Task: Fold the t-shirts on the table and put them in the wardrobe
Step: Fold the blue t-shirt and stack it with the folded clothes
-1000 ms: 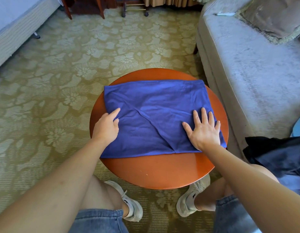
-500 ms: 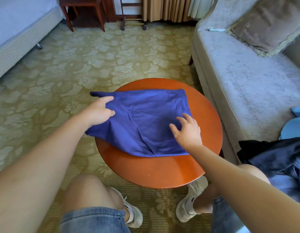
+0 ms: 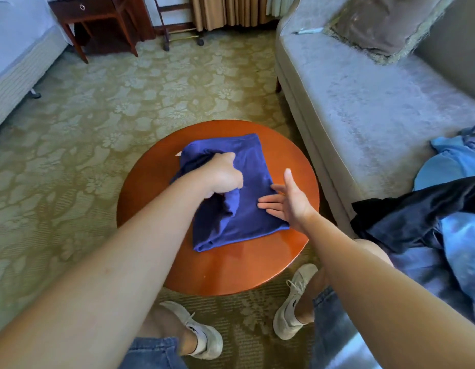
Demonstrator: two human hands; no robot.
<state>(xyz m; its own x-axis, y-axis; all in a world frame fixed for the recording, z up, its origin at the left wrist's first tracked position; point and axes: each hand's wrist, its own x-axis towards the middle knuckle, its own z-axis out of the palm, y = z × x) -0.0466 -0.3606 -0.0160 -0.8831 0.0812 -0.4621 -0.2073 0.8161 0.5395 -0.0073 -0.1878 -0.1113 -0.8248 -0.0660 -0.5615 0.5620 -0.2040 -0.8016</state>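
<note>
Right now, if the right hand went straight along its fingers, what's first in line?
Likely the raised fold of the blue t-shirt that the left hand grips. The open right hand points left, low over the shirt; whether it already touches the cloth below is unclear.

blue t-shirt (image 3: 251, 206), orange-brown table (image 3: 225, 270)

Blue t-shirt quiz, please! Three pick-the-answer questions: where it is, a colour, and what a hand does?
1. Where does the blue t-shirt lie? A in a wardrobe B on the round table C on a chair
2. What colour is the table top? A white B green C reddish-brown
3. How is the right hand? A open, fingers straight B a fist C holding a cup
1 B: it rests on the table top. 2 C: bare wood shows it. 3 A: fingers straight at the shirt's edge.
</note>
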